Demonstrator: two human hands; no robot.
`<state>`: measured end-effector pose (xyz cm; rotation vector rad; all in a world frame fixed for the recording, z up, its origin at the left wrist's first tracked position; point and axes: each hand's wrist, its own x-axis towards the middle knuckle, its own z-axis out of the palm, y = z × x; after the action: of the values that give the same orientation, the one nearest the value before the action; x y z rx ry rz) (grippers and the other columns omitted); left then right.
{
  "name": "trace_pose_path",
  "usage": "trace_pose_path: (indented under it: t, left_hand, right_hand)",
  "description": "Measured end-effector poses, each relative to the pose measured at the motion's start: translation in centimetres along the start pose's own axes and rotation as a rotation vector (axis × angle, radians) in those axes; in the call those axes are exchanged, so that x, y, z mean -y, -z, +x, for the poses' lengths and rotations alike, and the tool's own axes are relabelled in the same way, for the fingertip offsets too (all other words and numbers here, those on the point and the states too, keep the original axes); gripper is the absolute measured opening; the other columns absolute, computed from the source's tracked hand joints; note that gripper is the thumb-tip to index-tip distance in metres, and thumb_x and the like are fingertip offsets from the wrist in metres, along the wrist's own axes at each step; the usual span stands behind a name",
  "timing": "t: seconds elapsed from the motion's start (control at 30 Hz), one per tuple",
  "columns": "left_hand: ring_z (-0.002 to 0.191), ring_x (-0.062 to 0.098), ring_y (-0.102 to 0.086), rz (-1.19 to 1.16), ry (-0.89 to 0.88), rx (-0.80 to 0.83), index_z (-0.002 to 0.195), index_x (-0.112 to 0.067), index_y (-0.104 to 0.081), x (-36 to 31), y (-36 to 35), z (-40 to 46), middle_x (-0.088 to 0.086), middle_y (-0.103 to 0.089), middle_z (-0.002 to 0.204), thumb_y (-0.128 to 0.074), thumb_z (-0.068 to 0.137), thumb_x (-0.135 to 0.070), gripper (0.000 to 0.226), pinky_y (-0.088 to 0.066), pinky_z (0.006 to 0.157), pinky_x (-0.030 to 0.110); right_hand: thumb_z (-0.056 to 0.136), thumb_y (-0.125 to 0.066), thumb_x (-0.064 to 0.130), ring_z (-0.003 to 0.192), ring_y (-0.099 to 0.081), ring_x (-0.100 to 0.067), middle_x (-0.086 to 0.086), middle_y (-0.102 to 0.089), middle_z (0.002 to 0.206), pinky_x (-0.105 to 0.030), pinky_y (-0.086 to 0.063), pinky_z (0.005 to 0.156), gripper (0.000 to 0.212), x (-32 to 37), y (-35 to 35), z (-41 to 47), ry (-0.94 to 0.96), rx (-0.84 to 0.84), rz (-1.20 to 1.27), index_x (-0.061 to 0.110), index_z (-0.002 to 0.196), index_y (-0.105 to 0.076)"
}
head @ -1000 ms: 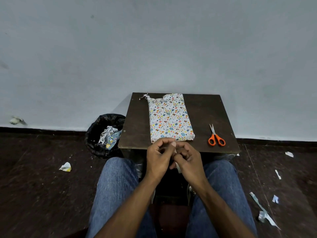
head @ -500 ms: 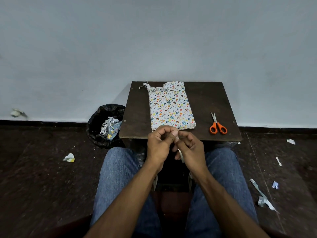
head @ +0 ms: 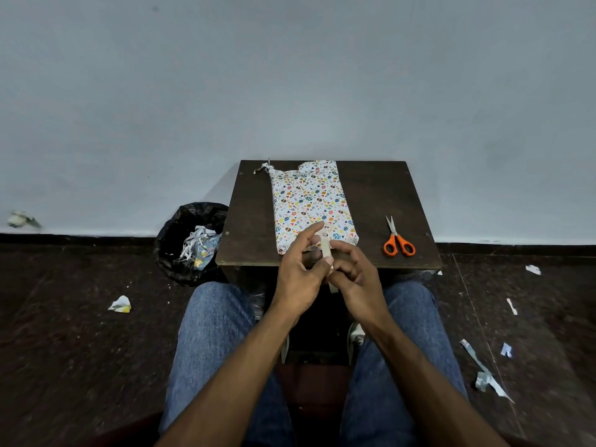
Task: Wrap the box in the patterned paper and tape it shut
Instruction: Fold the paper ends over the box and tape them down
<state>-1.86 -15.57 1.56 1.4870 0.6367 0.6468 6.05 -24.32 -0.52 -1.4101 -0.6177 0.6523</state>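
On the table (head: 371, 195) the box (head: 309, 204) lies long way, near to far. Both hands, left (head: 298, 275) and right (head: 358, 275), pinch a tape strip (head: 325, 250) just in front of its near end

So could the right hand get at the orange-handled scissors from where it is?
Probably yes. The scissors lie in the open on the table, right of the wrapped box, nothing between. But the right hand is pinching a tape strip with the left hand.
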Motion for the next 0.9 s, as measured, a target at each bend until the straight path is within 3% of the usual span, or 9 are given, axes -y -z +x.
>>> trace_pose_path:
  t: [0.1,0.27,0.4,0.47,0.57,0.67,0.77,0.9]
  left_hand:
    - [0.091,-0.003,-0.064,0.011,-0.019,0.019,0.125,-0.038,-0.055,-0.3,0.0,-0.2,0.001,-0.061,0.122,-0.062,0.086,0.011,0.063,-0.054,0.080,0.019]
    - [0.072,0.001,-0.061,-0.055,-0.009,0.018,0.122,-0.031,-0.056,-0.4,0.0,-0.2,0.002,-0.062,0.111,-0.057,0.086,0.017,0.061,-0.055,0.066,0.021]
    - [0.072,0.006,-0.059,-0.046,-0.018,-0.013,0.121,-0.031,-0.057,0.0,0.2,0.3,0.005,-0.065,0.103,-0.061,0.085,0.015,0.059,-0.052,0.073,0.018]
    - [0.072,0.010,-0.057,-0.040,-0.021,-0.015,0.121,-0.033,-0.057,0.1,0.3,0.5,0.004,-0.065,0.103,-0.062,0.084,0.015,0.060,-0.049,0.074,0.016]
    - [0.073,0.015,-0.055,-0.037,-0.021,-0.012,0.120,-0.033,-0.058,0.2,0.2,0.6,0.004,-0.066,0.101,-0.060,0.084,0.017,0.062,-0.048,0.072,0.015]
    - [0.076,0.022,-0.056,-0.034,-0.018,0.000,0.121,-0.032,-0.057,0.2,0.1,0.5,0.004,-0.065,0.101,-0.060,0.084,0.017,0.062,-0.050,0.073,0.016]
    - [0.078,0.022,-0.057,-0.027,-0.007,0.011,0.122,-0.031,-0.057,0.1,0.0,0.4,0.003,-0.065,0.101,-0.061,0.084,0.015,0.060,-0.050,0.075,0.017]
    - [0.078,0.020,-0.056,-0.024,-0.008,0.021,0.122,-0.032,-0.057,-0.2,0.0,0.2,0.000,-0.065,0.100,-0.061,0.084,0.015,0.060,-0.050,0.076,0.016]
  right_hand:
    - [0.086,-0.053,-0.021,0.080,-0.069,-0.012,-0.005,-0.074,0.078,-0.018,-0.051,0.072,0.051,0.0,0.3,-0.1,0.007,0.015,0.024,0.019,0.118,-0.058]
    - [0.088,-0.055,-0.017,0.075,-0.067,-0.008,0.001,-0.072,0.073,-0.018,-0.050,0.072,0.045,-0.2,0.6,-0.1,0.008,0.026,0.025,0.016,0.119,-0.057]
    - [0.081,-0.063,0.006,0.072,-0.063,-0.012,-0.003,-0.069,0.073,-0.023,-0.052,0.070,0.031,0.6,1.7,0.3,-0.008,-0.025,-0.029,0.017,0.110,-0.065]
    - [0.088,-0.064,0.004,0.064,-0.064,-0.012,-0.002,-0.070,0.069,-0.024,-0.053,0.065,0.016,1.0,2.7,1.3,-0.068,-0.111,-0.059,0.014,0.100,-0.068]
    - [0.090,-0.065,0.009,0.066,-0.066,-0.015,0.001,-0.070,0.069,-0.033,-0.054,0.067,0.014,0.6,5.1,3.8,-0.140,-0.333,-0.327,0.019,0.082,-0.070]
    - [0.085,-0.065,0.027,0.089,-0.067,-0.026,-0.002,-0.071,0.089,-0.030,-0.047,0.076,0.011,0.8,8.0,5.7,-0.269,-0.440,-0.834,0.019,0.081,-0.070]
    - [0.081,-0.064,0.042,0.099,-0.063,-0.036,-0.011,-0.066,0.106,-0.037,-0.045,0.080,0.030,0.8,10.0,6.8,-0.372,-0.398,-1.094,0.015,0.095,-0.068]
    - [0.081,-0.065,0.050,0.107,-0.060,-0.040,-0.015,-0.058,0.120,-0.043,-0.045,0.086,0.051,0.6,10.8,7.4,-0.481,-0.298,-1.238,0.010,0.113,-0.063]
